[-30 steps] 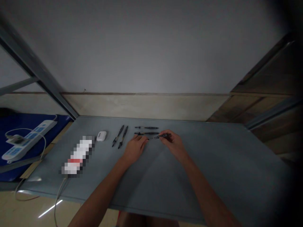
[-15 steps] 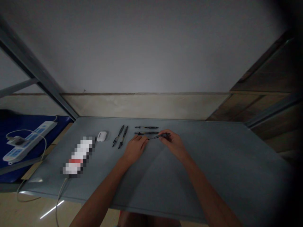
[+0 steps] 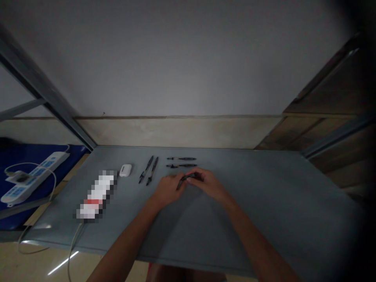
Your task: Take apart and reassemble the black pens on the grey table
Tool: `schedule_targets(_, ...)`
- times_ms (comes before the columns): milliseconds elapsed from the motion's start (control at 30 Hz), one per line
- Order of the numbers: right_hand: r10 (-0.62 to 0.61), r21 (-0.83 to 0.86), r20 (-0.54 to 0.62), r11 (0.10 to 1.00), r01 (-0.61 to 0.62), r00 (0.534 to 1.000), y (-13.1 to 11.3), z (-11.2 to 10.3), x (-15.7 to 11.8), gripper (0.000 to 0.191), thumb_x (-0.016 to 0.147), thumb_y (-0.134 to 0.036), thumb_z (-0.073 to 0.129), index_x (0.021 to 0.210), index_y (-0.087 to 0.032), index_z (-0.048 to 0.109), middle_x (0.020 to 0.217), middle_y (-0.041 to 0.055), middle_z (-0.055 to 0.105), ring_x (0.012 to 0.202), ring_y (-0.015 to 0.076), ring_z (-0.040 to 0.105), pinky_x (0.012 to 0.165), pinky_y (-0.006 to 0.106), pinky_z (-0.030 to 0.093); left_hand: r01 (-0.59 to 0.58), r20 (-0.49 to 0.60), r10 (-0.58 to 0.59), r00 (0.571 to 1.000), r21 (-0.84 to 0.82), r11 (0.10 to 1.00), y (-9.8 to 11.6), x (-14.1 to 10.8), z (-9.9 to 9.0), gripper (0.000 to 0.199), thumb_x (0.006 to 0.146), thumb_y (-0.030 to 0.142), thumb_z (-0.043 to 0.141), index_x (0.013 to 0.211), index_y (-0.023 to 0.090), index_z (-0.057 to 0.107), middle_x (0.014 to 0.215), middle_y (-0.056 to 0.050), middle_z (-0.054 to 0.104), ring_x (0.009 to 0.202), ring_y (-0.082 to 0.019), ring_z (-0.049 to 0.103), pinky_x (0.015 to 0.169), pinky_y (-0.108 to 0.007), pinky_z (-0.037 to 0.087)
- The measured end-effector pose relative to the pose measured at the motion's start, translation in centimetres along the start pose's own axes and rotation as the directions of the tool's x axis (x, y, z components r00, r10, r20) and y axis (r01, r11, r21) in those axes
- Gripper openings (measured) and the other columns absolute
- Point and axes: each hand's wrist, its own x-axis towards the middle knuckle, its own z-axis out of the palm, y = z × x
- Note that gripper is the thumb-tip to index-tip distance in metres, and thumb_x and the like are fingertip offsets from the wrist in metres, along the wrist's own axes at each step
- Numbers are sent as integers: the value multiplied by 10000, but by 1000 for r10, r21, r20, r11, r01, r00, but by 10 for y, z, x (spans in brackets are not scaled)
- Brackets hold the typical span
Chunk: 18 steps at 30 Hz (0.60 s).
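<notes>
Grey tabletop (image 3: 249,207) below a pale wall (image 3: 176,58); left hand (image 3: 168,191) and right hand (image 3: 207,183) have now come together, their fingers closed on one black pen (image 3: 185,178).

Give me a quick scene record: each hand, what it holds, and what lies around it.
left hand: fingers on the slim black tool
right hand: fingers on the same tool, at its other end
surface: grey table
nearby on table: four similar black tools, two angled and two lying crosswise, beyond the hands
further left on table: white earbud case, pixelated object
beside table: white power strip on a blue surface
</notes>
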Motion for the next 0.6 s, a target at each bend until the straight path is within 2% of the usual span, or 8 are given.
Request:
schedule_targets(67,-10,-27,30,1000,11,1000,1,3,0,263,794,-380,696,950,-168,690,842,41,690,755,172,612,685,278,454,14,34,-13,999,-9,1000,3,-2,-1,245,962,356,418,1105,202,544,890,-54,714,800,-222,692,689,-300,483)
schedule_targets(200,-5,-202,47,979,14,999,0,6,-2,360,863,-478,590,716,-154,647,625,-7,577,600,126,499,566,247,361,27,57,-25,998,-47,999,6,-3,-1,340,939,435,450,1191,212,494,905,-77,723,791,-228,700,683,-305,491)
schedule_targets(267,-4,-283,49,959,18,999,-1,7,-3,438,886,-499,543,610,-161,581,546,-26,492,544,110,435,522,242,304,39,77,-36,996,-42,998,6,-2,0,393,942,519,429,1208,236,492,879,-79,725,775,-220,701,665,-292,490)
schedule_targets(333,-12,-337,41,941,25,999,-3,7,-3,475,901,-506,512,568,-168,539,515,-32,445,519,106,402,503,243,277,29,101,-26,995,-31,999,6,-1,2,384,970,524,369,1203,250,506,918,-71,731,798,-215,707,668,-285,492)
schedule_targets(433,-62,-331,32,941,69,998,-7,6,-3,427,916,-492,494,651,-169,582,587,-11,520,574,125,462,537,241,334,9,104,-7,995,-21,1000,5,0,2,376,1022,444,258,1189,245,530,1006,-54,729,857,-218,712,695,-292,500)
schedule_targets(533,-111,-284,1,953,106,994,-7,3,-2,339,909,-472,518,803,-166,619,733,13,603,678,142,525,615,240,394,35,100,-35,994,0,999,6,1,-1,421,1030,435,207,1118,226,561,961,-57,731,841,-229,713,696,-302,506)
schedule_targets(600,-116,-324,-25,941,101,993,-5,2,-2,369,909,-492,511,756,-167,597,679,-2,564,643,133,498,586,236,369,48,122,-46,991,-13,999,7,1,-4,398,1019,459,257,1141,215,547,950,-60,731,848,-232,712,702,-301,509)
